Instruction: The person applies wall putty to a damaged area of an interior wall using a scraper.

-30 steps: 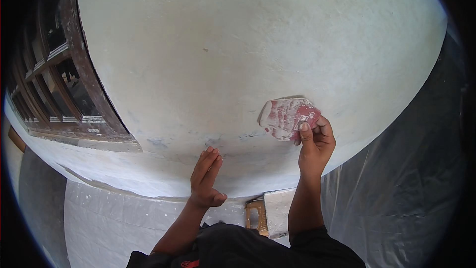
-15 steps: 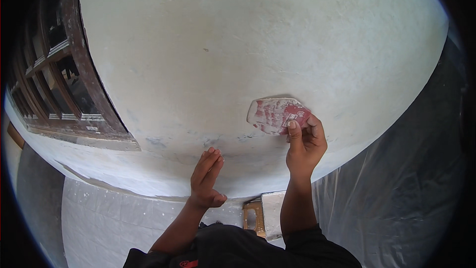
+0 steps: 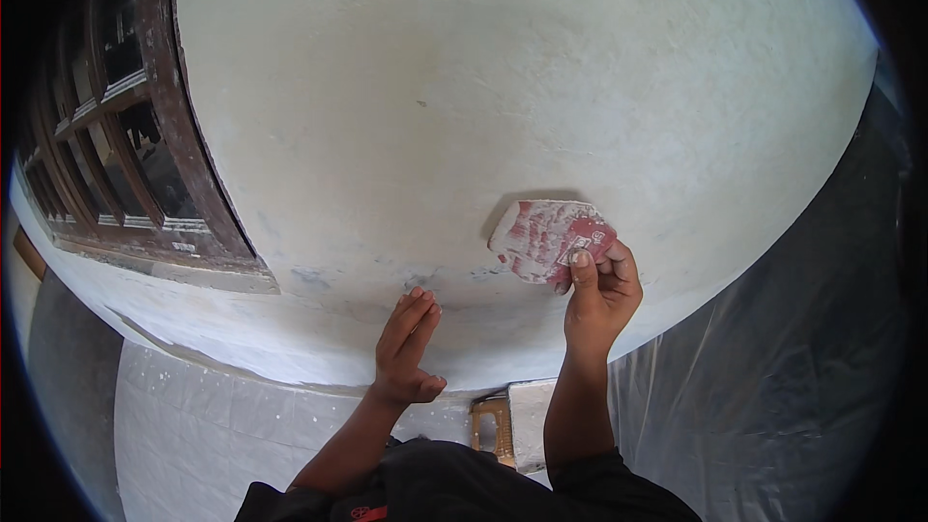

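Observation:
My right hand [image 3: 601, 300] grips a red putty spreader [image 3: 551, 237], a flat sheet with cut corners, between thumb and fingers. White dried filler smears most of its face. The spreader lies close to the pale plastered wall [image 3: 387, 164] and casts a shadow along its upper left edge; whether it touches I cannot tell. Lower down and to the left, my left hand [image 3: 404, 346] is open, fingers stretched upward at the wall and thumb held out. Bluish-grey patches mark the plaster around its fingertips.
A brown wooden window frame [image 3: 198, 135] with glass panes is set into the wall at left. Below, grey sheeting [image 3: 222, 425] covers the floor, and a yellow-brown plastic stool [image 3: 501, 425] stands beside a whitish board [image 3: 530, 420]. Translucent plastic sheeting [image 3: 735, 396] hangs at right.
My right hand has shifted slightly down and right with the putty spreader, which now sits at a different tilt with a wider shadow. My left hand has hardly moved.

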Action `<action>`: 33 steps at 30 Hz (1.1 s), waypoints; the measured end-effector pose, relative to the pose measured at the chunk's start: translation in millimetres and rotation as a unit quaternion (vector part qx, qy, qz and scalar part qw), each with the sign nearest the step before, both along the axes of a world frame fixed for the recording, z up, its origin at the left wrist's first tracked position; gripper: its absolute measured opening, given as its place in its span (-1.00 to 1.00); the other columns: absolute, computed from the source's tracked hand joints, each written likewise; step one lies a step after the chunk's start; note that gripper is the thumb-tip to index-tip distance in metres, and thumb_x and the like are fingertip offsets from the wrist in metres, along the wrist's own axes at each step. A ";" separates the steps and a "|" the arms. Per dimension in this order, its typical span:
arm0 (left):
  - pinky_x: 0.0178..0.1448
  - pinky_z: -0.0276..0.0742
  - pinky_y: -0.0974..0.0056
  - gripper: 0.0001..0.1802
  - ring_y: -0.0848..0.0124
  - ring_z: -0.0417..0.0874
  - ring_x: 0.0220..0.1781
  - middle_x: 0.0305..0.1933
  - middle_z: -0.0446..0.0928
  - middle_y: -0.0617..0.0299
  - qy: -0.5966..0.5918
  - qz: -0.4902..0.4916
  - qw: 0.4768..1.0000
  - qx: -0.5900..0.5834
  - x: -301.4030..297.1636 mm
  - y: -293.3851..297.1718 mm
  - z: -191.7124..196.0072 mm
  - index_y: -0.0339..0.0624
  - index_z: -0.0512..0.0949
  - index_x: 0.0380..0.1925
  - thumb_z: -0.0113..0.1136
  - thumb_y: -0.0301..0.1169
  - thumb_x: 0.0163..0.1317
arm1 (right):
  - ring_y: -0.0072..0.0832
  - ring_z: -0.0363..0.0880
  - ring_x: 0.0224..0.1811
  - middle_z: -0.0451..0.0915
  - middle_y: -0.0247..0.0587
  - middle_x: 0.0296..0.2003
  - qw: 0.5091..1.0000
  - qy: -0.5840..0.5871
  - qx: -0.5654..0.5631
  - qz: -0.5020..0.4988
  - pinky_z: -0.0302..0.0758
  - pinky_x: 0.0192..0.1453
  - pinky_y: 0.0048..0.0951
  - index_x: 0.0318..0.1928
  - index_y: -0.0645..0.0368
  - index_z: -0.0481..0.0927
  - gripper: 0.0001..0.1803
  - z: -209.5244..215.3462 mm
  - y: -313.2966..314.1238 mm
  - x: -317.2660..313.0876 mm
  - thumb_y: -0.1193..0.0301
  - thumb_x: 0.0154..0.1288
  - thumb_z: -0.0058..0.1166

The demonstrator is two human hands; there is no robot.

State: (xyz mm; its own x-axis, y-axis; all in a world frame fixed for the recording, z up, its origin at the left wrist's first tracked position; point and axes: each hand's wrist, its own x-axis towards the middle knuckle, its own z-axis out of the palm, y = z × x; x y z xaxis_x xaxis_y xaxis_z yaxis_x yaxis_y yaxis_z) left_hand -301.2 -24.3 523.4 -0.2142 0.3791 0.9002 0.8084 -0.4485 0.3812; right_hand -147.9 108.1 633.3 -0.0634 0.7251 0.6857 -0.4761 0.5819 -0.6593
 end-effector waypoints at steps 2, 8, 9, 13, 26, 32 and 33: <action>0.34 0.30 -0.06 -0.13 -0.04 0.43 0.28 0.16 0.45 -0.17 0.003 -0.005 1.000 0.001 0.9 1.6 2.5 -0.48 0.50 0.02 -0.24 0.26 0.30 | -0.76 0.43 -0.49 0.62 -0.30 -0.39 1.000 -0.004 0.017 -0.018 0.33 -0.48 -0.71 -0.09 0.34 0.52 -0.77 -0.9 1.2 -4.6 0.54 0.27 0.17; 0.34 0.30 -0.06 -0.12 -0.05 0.44 0.27 0.16 0.45 -0.17 -0.003 -0.012 1.000 0.001 0.3 1.8 -0.9 -0.48 0.49 0.02 -0.24 0.26 0.30 | -0.73 0.46 -0.47 0.63 -0.26 -0.37 0.999 0.041 0.012 -0.013 0.35 -0.47 -0.69 -0.09 0.35 0.51 -0.79 4.4 3.9 2.6 0.55 0.28 0.15; 0.34 0.30 -0.06 -0.12 -0.05 0.44 0.26 0.16 0.45 -0.17 -0.003 -0.013 1.000 0.002 0.9 2.3 -0.5 -0.48 0.49 0.02 -0.24 0.26 0.30 | -0.68 0.42 -0.53 0.59 -0.29 -0.42 0.999 0.011 0.030 -0.042 0.33 -0.51 -0.62 -0.11 0.33 0.50 -0.82 3.5 4.8 -2.7 0.54 0.31 0.09; 0.35 0.30 -0.06 -0.12 -0.06 0.44 0.26 0.16 0.44 -0.17 -0.002 -0.015 1.000 0.011 1.3 1.1 2.4 -0.48 0.49 0.02 -0.23 0.26 0.29 | -0.69 0.42 -0.51 0.59 -0.29 -0.41 0.999 0.029 -0.010 -0.024 0.34 -0.51 -0.63 -0.11 0.34 0.49 -0.83 3.7 9.2 5.6 0.56 0.31 0.08; 0.35 0.30 -0.05 -0.14 -0.05 0.46 0.25 0.14 0.46 -0.17 -0.012 -0.017 1.000 0.010 -1.5 -0.9 1.6 -0.47 0.50 0.02 -0.20 0.25 0.29 | -0.73 0.43 -0.48 0.60 -0.29 -0.38 0.997 -0.068 0.043 0.008 0.38 -0.43 -0.66 -0.10 0.37 0.51 -0.80 -12.3 -15.5 -14.6 0.59 0.26 0.13; 0.34 0.30 -0.04 -0.14 -0.06 0.46 0.24 0.14 0.46 -0.19 -0.015 -0.014 1.000 0.012 0.2 -3.8 -0.3 -0.49 0.51 0.00 -0.21 0.25 0.29 | -0.72 0.47 -0.50 0.64 -0.27 -0.41 1.000 -0.029 -0.008 -0.007 0.37 -0.45 -0.70 -0.07 0.38 0.55 -0.75 -10.3 3.2 12.9 0.55 0.25 0.18; 0.34 0.30 -0.04 -0.14 -0.06 0.46 0.24 0.14 0.46 -0.19 -0.020 -0.014 1.000 0.012 -0.4 -3.3 -1.1 -0.49 0.51 -0.01 -0.21 0.25 0.29 | -0.71 0.49 -0.46 0.65 -0.25 -0.38 0.999 -0.027 0.008 0.022 0.40 -0.41 -0.68 -0.07 0.38 0.54 -0.75 -11.2 3.0 11.8 0.56 0.25 0.18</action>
